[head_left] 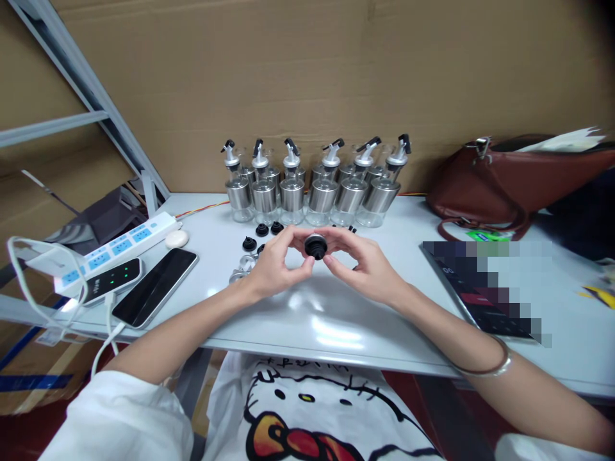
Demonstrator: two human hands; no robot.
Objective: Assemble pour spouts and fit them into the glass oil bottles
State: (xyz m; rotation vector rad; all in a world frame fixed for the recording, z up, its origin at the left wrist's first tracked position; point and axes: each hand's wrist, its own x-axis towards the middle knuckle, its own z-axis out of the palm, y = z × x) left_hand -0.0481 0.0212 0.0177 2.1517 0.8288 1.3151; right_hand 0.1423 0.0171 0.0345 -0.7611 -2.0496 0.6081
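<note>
Between my two hands, above the middle of the table, is a bottle stopper (316, 247) with a black ribbed plug turned toward me and a silvery rim behind it. My left hand (281, 259) pinches it from the left with thumb and fingers. From the other side, the thumb and fingers of my right hand (358, 262) close on the same piece. Loose black stoppers (262, 229) lie on the table just beyond my left hand, and silvery caps (243, 269) sit beside that wrist. Some small black parts (353, 229) show behind my right hand, partly hidden.
Several glass bottles with steel sleeves and pourer tops (292, 192) stand in rows at the back. Leftward are a power strip (120, 246), a phone (156, 288), a white round case (177, 239) and cables. A tablet (475, 288) and a brown bag (480, 182) lie rightward.
</note>
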